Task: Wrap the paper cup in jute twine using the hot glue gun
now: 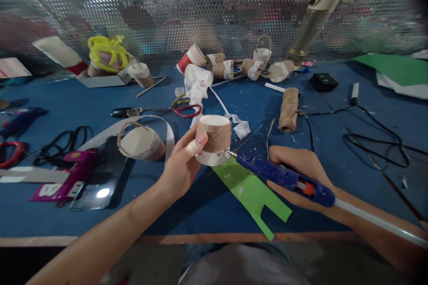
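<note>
The left hand (182,164) holds the cup (218,158) pinched above the table (187,220), and the right hand (302,165) is closed around the glue gun (272,172), whose nozzle (231,153) is at the lower edge of the twine (220,137), so any slip might burn the thumb (201,139).

Blue table (200,213); perforated metal mesh (160,22) upright along far edge. Bottle (310,26), see-through with pale lid, standing before mesh, right of centre. Far right: green sheet (391,67) over white sheet (401,87). Black box (323,82) left of these. Left side: phone (100,173) lying flat, bright spot on glossy face. Keys (119,112) beyond it. Yellow coil (100,44) far left, near mesh.
</note>
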### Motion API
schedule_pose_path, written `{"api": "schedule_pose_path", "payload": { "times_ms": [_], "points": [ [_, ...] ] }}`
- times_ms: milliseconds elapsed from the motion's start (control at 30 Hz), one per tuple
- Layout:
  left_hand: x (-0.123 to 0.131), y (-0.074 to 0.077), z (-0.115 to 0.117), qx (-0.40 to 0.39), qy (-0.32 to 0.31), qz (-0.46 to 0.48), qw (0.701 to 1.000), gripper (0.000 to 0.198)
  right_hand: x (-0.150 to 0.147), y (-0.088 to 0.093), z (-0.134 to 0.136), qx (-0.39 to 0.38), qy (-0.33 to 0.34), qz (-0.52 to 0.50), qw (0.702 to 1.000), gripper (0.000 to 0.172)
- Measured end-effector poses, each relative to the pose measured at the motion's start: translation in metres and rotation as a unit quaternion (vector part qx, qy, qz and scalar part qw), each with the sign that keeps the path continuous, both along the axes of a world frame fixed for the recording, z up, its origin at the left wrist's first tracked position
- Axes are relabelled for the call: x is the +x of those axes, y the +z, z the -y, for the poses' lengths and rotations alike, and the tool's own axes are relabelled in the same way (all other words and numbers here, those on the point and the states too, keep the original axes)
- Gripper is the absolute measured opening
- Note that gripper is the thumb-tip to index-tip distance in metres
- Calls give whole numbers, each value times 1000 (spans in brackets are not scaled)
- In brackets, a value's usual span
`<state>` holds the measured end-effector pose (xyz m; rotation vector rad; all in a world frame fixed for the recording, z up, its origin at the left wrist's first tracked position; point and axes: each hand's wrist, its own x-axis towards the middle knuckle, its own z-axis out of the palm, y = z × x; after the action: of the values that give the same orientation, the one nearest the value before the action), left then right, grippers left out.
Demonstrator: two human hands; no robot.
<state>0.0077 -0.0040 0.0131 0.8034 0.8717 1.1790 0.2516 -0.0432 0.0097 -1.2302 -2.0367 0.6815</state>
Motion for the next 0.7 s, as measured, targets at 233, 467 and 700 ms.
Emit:
{"api": "schedule_pose_path", "payload": {
  "times_ms": [233, 467, 700],
  "points": [
    [-1, 1, -1, 1, -8, -3, 1000, 38, -2, 1, 0, -5, -8, -23, 1000, 30],
    [-1, 0, 0, -13, -4, 12, 1000, 38, -4, 2, 0, -4, -4, -11, 1000, 29],
    [1, -4, 1, -1, -1, 4, 1000, 44, -3, 1, -1, -1, 0, -12, 1000, 28]
  ]
}}
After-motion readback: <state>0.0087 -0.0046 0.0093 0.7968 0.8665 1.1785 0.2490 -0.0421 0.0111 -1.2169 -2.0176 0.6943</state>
